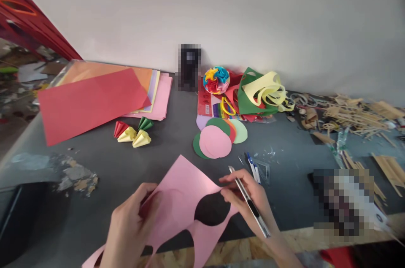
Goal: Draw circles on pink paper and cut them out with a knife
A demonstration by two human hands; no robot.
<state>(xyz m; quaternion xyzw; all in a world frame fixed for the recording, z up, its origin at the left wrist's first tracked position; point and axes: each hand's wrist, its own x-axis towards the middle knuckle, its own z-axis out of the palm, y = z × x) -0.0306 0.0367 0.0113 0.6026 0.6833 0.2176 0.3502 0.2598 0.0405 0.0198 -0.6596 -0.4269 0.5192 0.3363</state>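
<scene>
A sheet of pink paper (182,183) with round holes cut out of it hangs tilted over the table between my hands. My left hand (129,221) grips its left side, fingers behind and thumb across the front. My right hand (253,200) is closed, pinching the paper's right edge beside a hole. The same hand also carries a slim utility knife (251,207), which lies across the fingers with its tip pointing up and left. Beyond the paper lie overlapping cut circles, with pink circles (215,141) on top of green, orange and pale green ones.
Coloured paper sheets (98,103) are stacked at back left, near small folded paper pieces (136,133). A multicoloured paper ball (217,80) sits by green and yellow offcuts (262,88). Pens (253,166) and wooden sticks (354,112) lie to the right. A wall (240,14) bounds the back.
</scene>
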